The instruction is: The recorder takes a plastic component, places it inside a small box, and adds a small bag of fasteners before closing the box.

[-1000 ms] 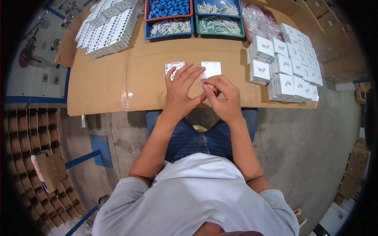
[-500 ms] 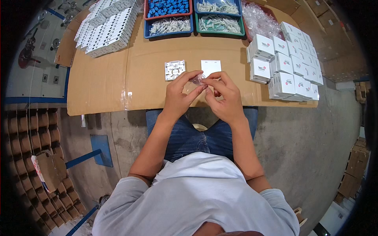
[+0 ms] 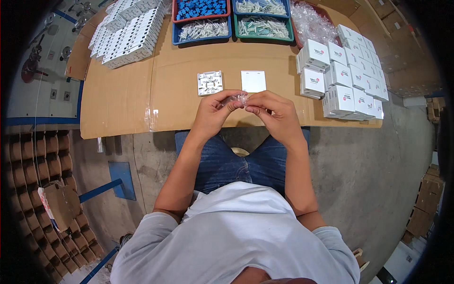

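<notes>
A small clear plastic bag (image 3: pixel 242 98) is pinched between my two hands above the table's near edge. My left hand (image 3: pixel 211 113) grips its left side with thumb and fingers. At the other side, the fingertips of my right hand (image 3: pixel 279 117) are closed on the plastic. What the bag contains, if anything, is too small to tell. Just beyond my left hand lies a white square plastic base (image 3: pixel 210 83) with moulded inner parts facing up. To its right, a flat white square cover (image 3: pixel 253 81) lies beyond my fingers.
Stacked white housings (image 3: pixel 130 45) stand at the far left. Trays at the back hold blue pieces (image 3: pixel 201 9), white pieces (image 3: pixel 203 30) and clear bags (image 3: pixel 312 23). Stacked white boxes (image 3: pixel 340 102) stand on the right. Cardboard (image 3: pixel 179 111) covers the table.
My hands have shifted slightly, and the right hand has turned with its fingers drawn closer together. The plastic bag now stretches between both sets of fingertips. The base and cover have stayed put.
</notes>
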`<state>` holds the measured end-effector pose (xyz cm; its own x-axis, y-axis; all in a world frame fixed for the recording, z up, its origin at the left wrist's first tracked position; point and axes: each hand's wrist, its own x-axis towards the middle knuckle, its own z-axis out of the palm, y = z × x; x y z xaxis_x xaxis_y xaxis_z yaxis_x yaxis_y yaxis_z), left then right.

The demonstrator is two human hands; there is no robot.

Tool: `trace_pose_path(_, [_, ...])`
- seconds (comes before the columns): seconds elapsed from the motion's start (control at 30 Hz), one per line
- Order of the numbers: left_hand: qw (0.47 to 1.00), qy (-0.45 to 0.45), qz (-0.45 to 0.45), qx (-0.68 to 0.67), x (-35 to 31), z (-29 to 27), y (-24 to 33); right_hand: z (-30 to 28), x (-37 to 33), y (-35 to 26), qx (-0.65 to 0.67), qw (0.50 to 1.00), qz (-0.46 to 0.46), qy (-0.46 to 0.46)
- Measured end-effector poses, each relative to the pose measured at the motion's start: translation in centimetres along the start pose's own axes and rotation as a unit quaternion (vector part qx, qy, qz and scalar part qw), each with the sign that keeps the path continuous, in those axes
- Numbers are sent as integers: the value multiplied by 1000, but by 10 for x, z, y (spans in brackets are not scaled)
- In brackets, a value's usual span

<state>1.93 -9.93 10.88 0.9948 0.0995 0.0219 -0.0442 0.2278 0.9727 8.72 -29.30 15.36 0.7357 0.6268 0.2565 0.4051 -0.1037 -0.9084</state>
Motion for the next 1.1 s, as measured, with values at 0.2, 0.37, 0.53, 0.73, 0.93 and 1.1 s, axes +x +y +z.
trace_pose_path(0.2, [996,-16,11,91,0,1,2,-2,-3,3,55,994,95,-5])
trace_pose_path(0.37, [993,-11,23,111,1,2,0,-2,-2,8,43,996,75,11])
trace_pose_path(0.53, [996,-10,-7,86,0,5,7,1,-1,11,93,990,101,43])
trace_pose_path(0.73, [996,11,4,85,-1,6,1,2,1,1,112,990,65,55])
trace_pose_path(0.93, [994,15,-3,110,-4,8,12,0,-2,13,89,994,65,21])
trace_pose_path(1.1, [992,25,31,123,-4,12,10,0,0,-1,106,990,93,14])
